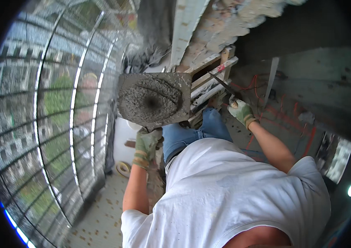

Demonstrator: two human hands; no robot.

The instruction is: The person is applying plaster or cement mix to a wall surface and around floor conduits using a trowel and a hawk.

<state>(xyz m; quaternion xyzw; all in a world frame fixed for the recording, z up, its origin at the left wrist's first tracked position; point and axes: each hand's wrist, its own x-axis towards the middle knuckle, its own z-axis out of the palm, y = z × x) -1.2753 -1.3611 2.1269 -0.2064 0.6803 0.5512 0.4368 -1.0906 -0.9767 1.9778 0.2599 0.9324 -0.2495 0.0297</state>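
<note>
My left hand, in a white and green glove, is closed under a square plasterer's hawk, whose handle is mostly hidden. A broad mound of wet grey mortar covers most of the plate. Away to the right, my gloved right hand is wrapped round the handle of a trowel. Seen nearly edge-on, its dark blade points up and left, apart from the hawk and its mortar.
A barred window fills the left side. Beyond the trowel stands a white-painted wooden frame, beside rough, broken wall. A tape roll lies near my left forearm. Red lines cross the surface at right.
</note>
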